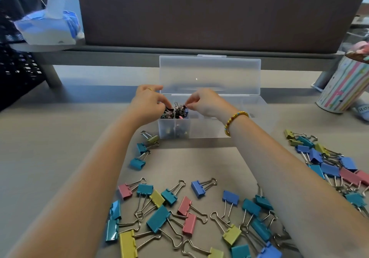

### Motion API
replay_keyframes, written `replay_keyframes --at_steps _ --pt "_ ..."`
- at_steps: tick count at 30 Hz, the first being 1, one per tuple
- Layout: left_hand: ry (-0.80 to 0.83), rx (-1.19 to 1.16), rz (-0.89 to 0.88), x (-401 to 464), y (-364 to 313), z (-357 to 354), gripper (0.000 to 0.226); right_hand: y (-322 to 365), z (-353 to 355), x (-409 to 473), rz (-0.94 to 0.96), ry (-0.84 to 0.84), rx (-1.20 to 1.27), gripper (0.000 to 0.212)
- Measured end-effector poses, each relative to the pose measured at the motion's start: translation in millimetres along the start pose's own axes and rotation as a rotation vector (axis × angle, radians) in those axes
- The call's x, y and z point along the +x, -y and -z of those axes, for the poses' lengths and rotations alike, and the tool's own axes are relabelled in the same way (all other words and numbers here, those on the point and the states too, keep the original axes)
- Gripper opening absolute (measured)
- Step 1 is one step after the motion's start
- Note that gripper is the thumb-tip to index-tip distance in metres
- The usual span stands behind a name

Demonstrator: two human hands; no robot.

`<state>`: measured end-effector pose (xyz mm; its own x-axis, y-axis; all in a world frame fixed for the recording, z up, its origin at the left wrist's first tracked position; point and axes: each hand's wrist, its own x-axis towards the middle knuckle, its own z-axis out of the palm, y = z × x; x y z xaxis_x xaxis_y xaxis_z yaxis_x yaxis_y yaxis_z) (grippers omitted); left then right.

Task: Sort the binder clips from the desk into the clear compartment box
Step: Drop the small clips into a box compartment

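Right, both your hands are over the left end of the clear compartment box (211, 127), which sits mid-desk with its lid (209, 74) propped upright behind, so the compartments are open from above. Your left hand (148, 103) has its fingers curled down into the two leftmost compartments, where small dark clips (175, 111) are heaped to the rim; it looks to be gripping some of them, though the fingertips are buried and I can't tell exactly what they hold. Your right hand (203, 102) pinches thumb to finger just above the same heap, apparently on a clip's wire handle; the pinched piece is too small to confirm. My read: you're tucking or levelling the small clips so they stay inside their dividers.

The compartments further right look empty through the wall, likely kept for the bigger clips. Those are all on the desk (50, 138): a loose spread of coloured clips (179, 214) between your forearms, a few (143, 152) just beside the box's front-left corner, and a tangled pile (329, 164) outside your right arm. Sorting seems early. Watch the handles; they're interlocked and may drag neighbours.
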<state>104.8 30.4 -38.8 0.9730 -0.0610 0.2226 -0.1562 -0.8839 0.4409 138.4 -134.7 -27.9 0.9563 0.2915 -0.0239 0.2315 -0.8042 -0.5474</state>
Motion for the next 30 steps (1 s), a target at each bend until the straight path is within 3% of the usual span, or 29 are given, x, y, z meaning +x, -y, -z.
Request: replay_keyframes --at_steps 7,11,19,24,30 --pt "0.129 0.072 0.019 3 1 -6 0.035 0 3 0 0.045 0.064 -0.063 0.022" --pt "0.111 0.098 0.013 2 -3 -7 0.036 1 1 -4 0.042 0.087 -0.109 0.036" --pt "-0.097 -0.13 -0.115 -10 -66 -9 0.03 -28 48 -57 0.066 -0.197 0.044 0.034" --pt "-0.02 -0.232 -0.308 -28 -133 -42 0.029 -81 76 -122 0.002 -0.287 0.046 0.029" --pt "0.191 -0.24 -0.365 -45 -182 -88 0.021 -135 82 -169 -0.127 -0.187 0.081 0.017"
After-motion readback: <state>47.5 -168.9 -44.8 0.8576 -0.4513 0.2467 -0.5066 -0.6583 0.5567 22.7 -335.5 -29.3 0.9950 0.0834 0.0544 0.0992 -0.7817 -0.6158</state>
